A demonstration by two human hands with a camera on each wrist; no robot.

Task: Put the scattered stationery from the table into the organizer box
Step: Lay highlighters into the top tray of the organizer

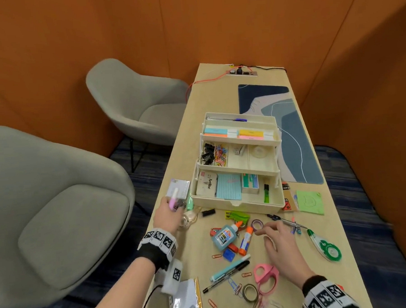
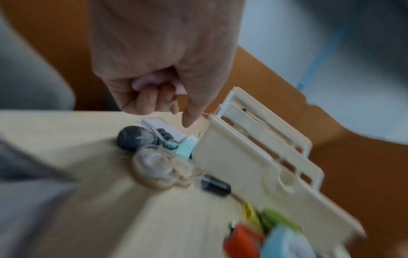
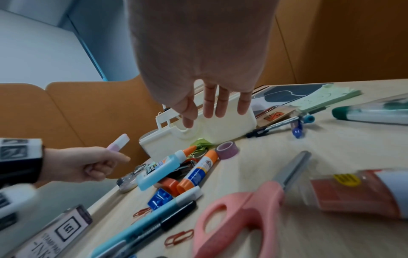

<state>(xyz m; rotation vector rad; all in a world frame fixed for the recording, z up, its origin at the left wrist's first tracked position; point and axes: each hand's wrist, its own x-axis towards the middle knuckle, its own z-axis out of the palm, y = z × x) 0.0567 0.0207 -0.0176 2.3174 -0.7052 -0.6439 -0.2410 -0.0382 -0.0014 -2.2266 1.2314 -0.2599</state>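
A cream three-tier organizer box (image 1: 237,205) stands open mid-table, its trays holding sticky notes, clips and cards. My left hand (image 1: 168,212) hovers just left of the box and grips a pink-and-white highlighter (image 1: 173,199), seen again as the highlighter (image 3: 119,142) in the right wrist view, with my fingers (image 2: 152,95) curled round it. My right hand (image 1: 276,240) floats with straight, spread fingers over the loose pile, close to a purple tape roll (image 1: 257,224). A blue glue bottle (image 1: 225,236) and an orange-capped glue stick (image 1: 246,241) lie beside it.
Pink scissors (image 1: 266,276), a teal pen (image 1: 229,268), a black pen (image 1: 225,276), paper clips, a correction tape (image 1: 325,247), a green sticky pad (image 1: 310,202) and clear tape rolls (image 1: 189,219) litter the table. Grey chairs (image 1: 59,208) stand left. A blue desk mat (image 1: 290,137) lies beyond the box.
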